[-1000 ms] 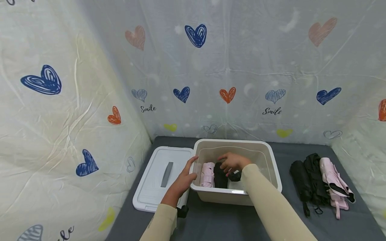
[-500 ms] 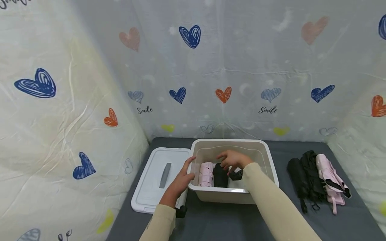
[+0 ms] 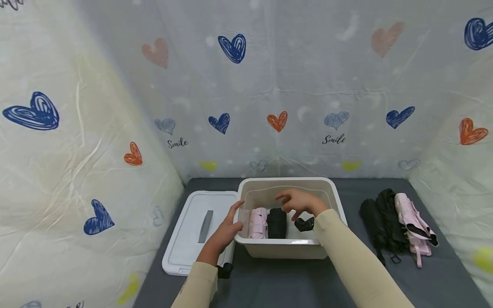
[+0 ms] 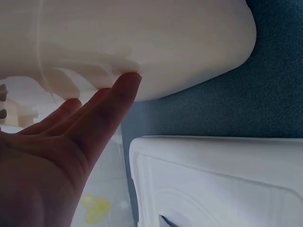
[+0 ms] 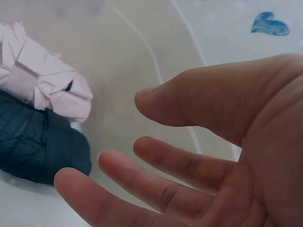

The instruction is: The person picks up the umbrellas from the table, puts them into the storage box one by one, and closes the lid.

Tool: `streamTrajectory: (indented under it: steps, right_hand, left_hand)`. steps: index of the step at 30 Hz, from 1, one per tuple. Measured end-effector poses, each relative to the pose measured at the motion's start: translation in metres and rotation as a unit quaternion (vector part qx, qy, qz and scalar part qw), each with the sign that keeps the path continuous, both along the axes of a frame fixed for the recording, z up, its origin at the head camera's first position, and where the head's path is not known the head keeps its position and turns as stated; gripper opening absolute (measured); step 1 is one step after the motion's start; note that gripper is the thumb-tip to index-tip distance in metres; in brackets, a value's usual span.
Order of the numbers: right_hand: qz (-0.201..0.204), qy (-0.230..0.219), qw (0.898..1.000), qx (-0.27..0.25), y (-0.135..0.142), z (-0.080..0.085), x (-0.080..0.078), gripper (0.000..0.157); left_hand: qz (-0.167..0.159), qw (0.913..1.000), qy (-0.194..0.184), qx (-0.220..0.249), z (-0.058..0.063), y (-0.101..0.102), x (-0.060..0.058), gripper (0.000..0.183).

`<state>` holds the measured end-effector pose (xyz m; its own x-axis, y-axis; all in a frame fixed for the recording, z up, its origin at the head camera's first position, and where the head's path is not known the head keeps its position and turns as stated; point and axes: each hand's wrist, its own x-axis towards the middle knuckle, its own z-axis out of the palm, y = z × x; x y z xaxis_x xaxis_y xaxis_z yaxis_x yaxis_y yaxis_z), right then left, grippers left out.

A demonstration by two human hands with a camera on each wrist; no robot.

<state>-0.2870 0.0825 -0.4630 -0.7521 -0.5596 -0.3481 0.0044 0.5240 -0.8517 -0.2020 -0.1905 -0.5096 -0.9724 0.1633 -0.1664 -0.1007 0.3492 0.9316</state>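
Observation:
In the head view a beige plastic storage bin (image 3: pixel 285 250) stands on the dark table. Inside at its left lie a pink folded umbrella (image 3: pixel 257 223) and, beside it, a black folded umbrella (image 3: pixel 277 223). My right hand (image 3: pixel 302 202) hovers inside the bin, to the right of the umbrellas. The right wrist view shows its fingers (image 5: pixel 161 189) spread and loosely bent, with nothing held and a gap to the black umbrella (image 5: pixel 42 142). My left hand (image 3: pixel 225 233) rests with extended fingers against the bin's left side; the left wrist view shows a fingertip on the wall (image 4: pixel 156 42).
A white lid (image 3: pixel 192 248) with a grey handle (image 3: pixel 206 226) lies left of the bin. On the right side of the table (image 3: pixel 277 284) lie two black folded umbrellas (image 3: pixel 373 224) and a pink one (image 3: pixel 414 220). A heart-printed curtain (image 3: pixel 250 85) hangs behind.
My right hand has drawn slightly up and right, away from the black umbrella in the bin. The left hand stays on the bin's side. The head view has swung a little to the right.

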Motion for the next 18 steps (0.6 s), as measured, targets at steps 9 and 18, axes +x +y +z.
streamTrajectory:
  steps: [9,18]
  right_hand:
    - [0.015,0.040,0.999,-0.001,0.014,0.013,0.010,0.048]
    - [0.024,0.086,0.996,-0.014,0.040,0.018,0.020,0.048]
  left_hand:
    - [-0.004,0.9999,-0.014,-0.005,-0.003,-0.003,-0.003,0.079]
    - [-0.001,0.9999,-0.016,-0.003,-0.003,-0.001,-0.007,0.078]
